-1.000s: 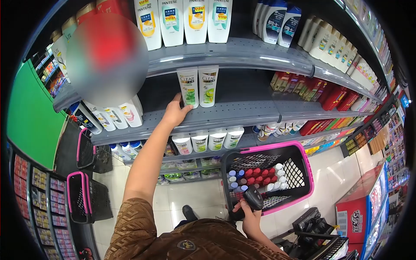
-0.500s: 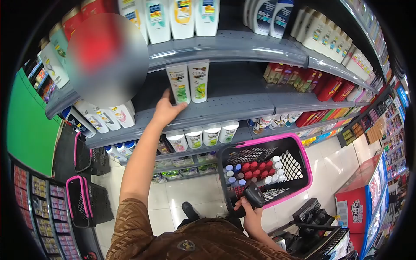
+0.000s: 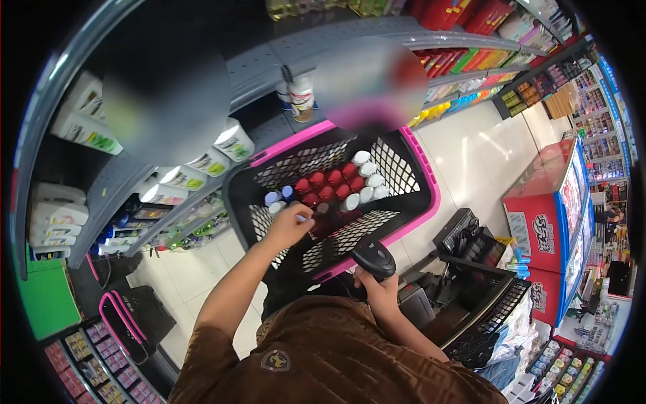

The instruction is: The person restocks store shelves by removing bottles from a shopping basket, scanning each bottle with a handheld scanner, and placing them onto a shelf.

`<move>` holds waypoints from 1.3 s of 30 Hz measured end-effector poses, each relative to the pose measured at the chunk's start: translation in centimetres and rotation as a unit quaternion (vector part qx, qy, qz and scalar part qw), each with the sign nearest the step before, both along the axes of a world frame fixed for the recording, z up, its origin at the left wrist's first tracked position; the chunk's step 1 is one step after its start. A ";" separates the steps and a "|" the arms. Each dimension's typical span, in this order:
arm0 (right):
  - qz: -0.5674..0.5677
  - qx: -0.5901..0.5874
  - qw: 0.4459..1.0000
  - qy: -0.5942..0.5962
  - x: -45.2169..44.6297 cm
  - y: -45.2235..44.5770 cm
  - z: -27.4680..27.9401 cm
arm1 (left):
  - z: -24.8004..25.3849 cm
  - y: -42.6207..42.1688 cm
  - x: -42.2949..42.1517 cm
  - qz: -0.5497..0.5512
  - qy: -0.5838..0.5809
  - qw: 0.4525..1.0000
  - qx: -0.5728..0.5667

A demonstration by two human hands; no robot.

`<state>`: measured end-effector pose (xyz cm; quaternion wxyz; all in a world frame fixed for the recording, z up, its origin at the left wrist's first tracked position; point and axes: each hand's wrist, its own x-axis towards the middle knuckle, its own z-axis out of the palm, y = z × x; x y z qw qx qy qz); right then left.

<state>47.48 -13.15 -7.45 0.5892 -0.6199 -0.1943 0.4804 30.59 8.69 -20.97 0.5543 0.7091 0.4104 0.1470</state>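
- The left hand (image 3: pixel 291 225) was up at the shelf (image 3: pixel 256 67); now it is down in the basket (image 3: pixel 429 170).
- Close to the body, the right hand (image 3: pixel 382 291) holds a black scanner (image 3: pixel 375 259) by the basket's near side.
- The left hand's fingers and thumb pinch a pale purple cap (image 3: pixel 303 217). It sits at the fingertips, to the right side of that hand, which is nearer to it than the other. The bottle under it is hidden, so I can't tell which way it leans.
- Just past the fingers, bottles with red caps (image 3: pixel 326 194) stand in rows, tops up.
- Farther off, white bottles (image 3: pixel 234 139) sit beyond the basket's left end.
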 end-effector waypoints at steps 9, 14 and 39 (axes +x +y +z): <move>-0.056 -0.051 0.997 0.011 7.1 -3.6 -2.5 | -9.3 -1.9 17.7 -0.126 0.342 0.920 0.144; -0.049 -0.063 0.997 -0.017 8.8 -4.5 -2.6 | -14.6 -1.0 18.7 -0.105 0.340 0.921 0.156; 0.209 0.051 0.971 -0.105 5.2 4.3 6.1 | 15.4 -4.9 -1.0 0.154 -0.589 0.606 -0.512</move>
